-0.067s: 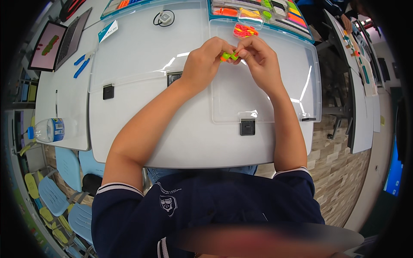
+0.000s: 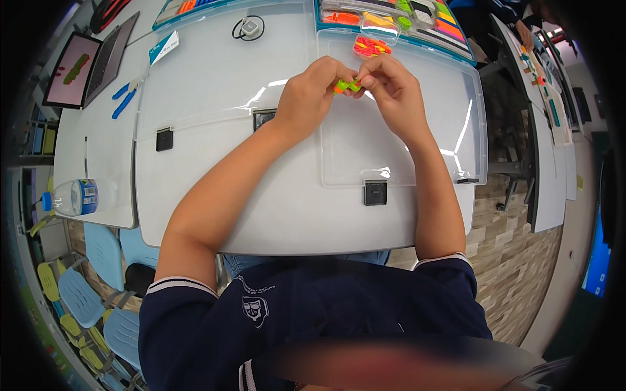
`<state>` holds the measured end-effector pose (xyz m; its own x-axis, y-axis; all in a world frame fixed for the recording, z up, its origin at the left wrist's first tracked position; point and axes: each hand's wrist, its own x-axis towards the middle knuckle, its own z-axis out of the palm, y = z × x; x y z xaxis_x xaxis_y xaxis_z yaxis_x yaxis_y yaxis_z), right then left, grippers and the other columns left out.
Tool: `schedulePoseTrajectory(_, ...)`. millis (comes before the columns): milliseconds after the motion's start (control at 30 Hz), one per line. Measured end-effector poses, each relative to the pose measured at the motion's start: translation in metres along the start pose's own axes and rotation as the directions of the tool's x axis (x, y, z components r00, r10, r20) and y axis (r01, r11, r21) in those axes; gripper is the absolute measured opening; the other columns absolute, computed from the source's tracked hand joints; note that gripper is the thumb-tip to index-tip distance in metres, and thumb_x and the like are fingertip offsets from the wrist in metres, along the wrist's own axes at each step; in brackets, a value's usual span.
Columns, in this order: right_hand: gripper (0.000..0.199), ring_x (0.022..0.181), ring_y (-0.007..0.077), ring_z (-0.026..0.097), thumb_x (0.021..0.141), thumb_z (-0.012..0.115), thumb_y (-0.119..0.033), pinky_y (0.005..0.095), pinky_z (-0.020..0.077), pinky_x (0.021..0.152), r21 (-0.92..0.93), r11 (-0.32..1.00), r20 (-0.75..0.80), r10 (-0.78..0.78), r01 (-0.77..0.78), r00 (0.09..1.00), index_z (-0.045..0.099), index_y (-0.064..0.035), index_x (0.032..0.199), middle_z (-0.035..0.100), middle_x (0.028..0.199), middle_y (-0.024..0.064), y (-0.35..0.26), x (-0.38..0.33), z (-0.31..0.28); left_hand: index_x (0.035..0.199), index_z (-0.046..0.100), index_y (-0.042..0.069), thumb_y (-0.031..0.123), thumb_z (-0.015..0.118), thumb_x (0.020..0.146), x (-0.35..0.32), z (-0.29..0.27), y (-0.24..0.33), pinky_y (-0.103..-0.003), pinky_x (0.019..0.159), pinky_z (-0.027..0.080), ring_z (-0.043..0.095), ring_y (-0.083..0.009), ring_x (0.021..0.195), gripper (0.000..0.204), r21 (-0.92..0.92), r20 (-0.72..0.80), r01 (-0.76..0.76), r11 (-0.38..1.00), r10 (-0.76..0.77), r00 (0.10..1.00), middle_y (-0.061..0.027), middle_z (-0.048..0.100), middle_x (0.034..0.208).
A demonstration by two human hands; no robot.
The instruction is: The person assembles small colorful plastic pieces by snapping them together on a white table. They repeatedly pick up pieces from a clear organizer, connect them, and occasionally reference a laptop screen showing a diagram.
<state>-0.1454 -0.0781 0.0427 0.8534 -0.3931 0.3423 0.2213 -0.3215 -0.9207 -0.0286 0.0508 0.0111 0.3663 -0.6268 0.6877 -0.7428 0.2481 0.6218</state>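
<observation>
Between both hands is a small green and orange plastic building piece (image 2: pixel 346 86), held over the clear lids near the table's far side. My left hand (image 2: pixel 309 94) is closed, its fingertips gripping the piece from the left. My right hand (image 2: pixel 393 91) pinches at the right end of it, thumb against forefinger; a bit of red shows at those fingertips, too small to make out. Just beyond the hands sits a small clear tray (image 2: pixel 373 47) of red and yellow pegs. Fingers hide part of the held piece.
A teal-edged parts case (image 2: pixel 417 26) lies at the far edge. Clear plastic lids (image 2: pixel 195 91) with black latches cover much of the white table. On the left are a laptop (image 2: pixel 88 62), blue-handled pliers (image 2: pixel 124 99) and a water bottle (image 2: pixel 73 197). Another person's hand (image 2: pixel 525 34) is at the far right table.
</observation>
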Motion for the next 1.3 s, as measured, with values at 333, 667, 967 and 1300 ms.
schedulePoseTrajectory(333,0.003,0.075,0.0141,0.066,0.087,0.062,0.004,0.0248,0.0542,0.065,-0.149,0.986,-0.067,-0.083,0.072,0.994,0.062,0.0023,0.085,0.063,0.087,0.0069,-0.002,0.003,0.006,0.099,0.053,0.003,-0.016,0.050,0.082,0.004,0.001,-0.005,-0.032,0.070,0.057,0.069,-0.0236,0.082,0.026,-0.124,0.012,0.068,0.990,-0.067,0.998,-0.0095,0.064,0.096)
schedulePoseTrajectory(667,0.014,0.071,0.0117,0.059,0.088,0.064,-0.003,0.0247,0.0462,0.061,-0.327,0.919,0.010,-0.230,0.220,0.973,0.073,-0.0065,0.098,0.065,0.089,0.0046,0.003,0.006,-0.007,0.105,0.046,0.002,-0.005,0.046,0.095,0.006,0.001,-0.008,-0.029,0.075,0.055,0.068,-0.0184,0.082,0.013,-0.245,0.040,0.323,0.914,-0.323,0.946,-0.0121,0.065,0.099)
schedulePoseTrajectory(967,0.013,0.069,0.0183,0.060,0.087,0.066,-0.010,0.0302,0.0485,0.064,-0.683,0.730,-0.255,-0.204,-0.026,0.945,0.073,-0.0067,0.096,0.067,0.091,0.0076,0.017,0.026,-0.045,0.115,0.044,0.002,0.003,0.041,0.101,0.007,0.005,-0.006,-0.028,0.084,0.053,0.065,-0.0158,0.090,0.014,-0.114,0.164,0.315,0.942,-0.295,0.941,-0.0105,0.064,0.108)
schedulePoseTrajectory(1300,0.010,0.083,0.0285,0.063,0.086,0.066,-0.013,0.0392,0.0500,0.069,-0.860,0.510,-0.138,-0.219,-0.007,0.966,0.066,-0.0031,0.088,0.062,0.092,0.0098,0.030,0.063,-0.042,0.120,0.041,0.001,0.001,0.041,0.101,0.008,0.005,-0.006,-0.029,0.083,0.052,0.064,-0.0166,0.091,0.019,-0.138,0.165,0.337,0.932,-0.313,0.935,-0.0120,0.064,0.111)
